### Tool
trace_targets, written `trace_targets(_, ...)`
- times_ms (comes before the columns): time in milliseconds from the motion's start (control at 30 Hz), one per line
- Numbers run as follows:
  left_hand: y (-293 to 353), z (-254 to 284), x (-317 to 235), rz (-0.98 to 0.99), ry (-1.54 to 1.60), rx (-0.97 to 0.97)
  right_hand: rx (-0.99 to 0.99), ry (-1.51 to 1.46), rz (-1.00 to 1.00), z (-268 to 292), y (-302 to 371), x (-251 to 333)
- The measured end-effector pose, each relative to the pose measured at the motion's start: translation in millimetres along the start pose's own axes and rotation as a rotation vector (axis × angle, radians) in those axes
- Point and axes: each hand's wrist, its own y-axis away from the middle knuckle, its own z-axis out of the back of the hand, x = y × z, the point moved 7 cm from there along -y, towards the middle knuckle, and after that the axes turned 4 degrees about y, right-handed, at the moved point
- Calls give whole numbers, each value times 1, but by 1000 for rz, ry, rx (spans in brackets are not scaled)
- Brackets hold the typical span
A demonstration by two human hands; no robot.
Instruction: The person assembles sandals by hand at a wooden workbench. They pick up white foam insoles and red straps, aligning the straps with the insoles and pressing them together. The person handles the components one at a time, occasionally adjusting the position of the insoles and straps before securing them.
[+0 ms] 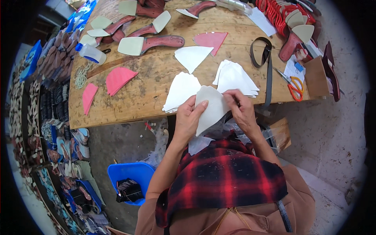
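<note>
My left hand point(188, 120) is closed on the lower left edge of a fan-shaped off-white sheet piece point(210, 109), thumb on top. At its upper right edge the fingers of my right hand point(242, 110) pinch the same piece. It is held over the table's front edge, with its narrow end toward me. A pile of white fan-shaped pieces point(181, 91) lies behind my left hand. Another white pile point(235, 80) sits behind my right hand. Farther back, a single white piece point(192, 57) partly covers a pink one point(211, 39).
Pink pieces point(119, 80) lie on the wooden table point(133, 100)'s left side. Red shoe lasts point(162, 41) with pale fronts stand behind. Orange-handled scissors point(294, 88), a black strap point(268, 74) and a cardboard box point(316, 78) are at right. A blue bin point(131, 172) stands below left, near shelves.
</note>
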Motion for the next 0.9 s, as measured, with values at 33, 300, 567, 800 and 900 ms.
trace_targets(33, 4, -1, 1, 1, -27, -18, -104, 102, 29, 6, 4, 0)
trace_targets(300, 11, 1, 13, -101, -192, -94, 96, -113, -63, -33, 19, 17)
trace_targets(567, 21, 9, 19, -192, -378, -225, 58, -120, -35, -49, 23, 3)
trace_targets(800, 29, 6, 19, -244, -391, -241, -3, -93, 35, -55, 30, 4)
trace_targets(900, 30, 6, 21, -317, -416, -276, -5, -29, 12, -55, 32, 10)
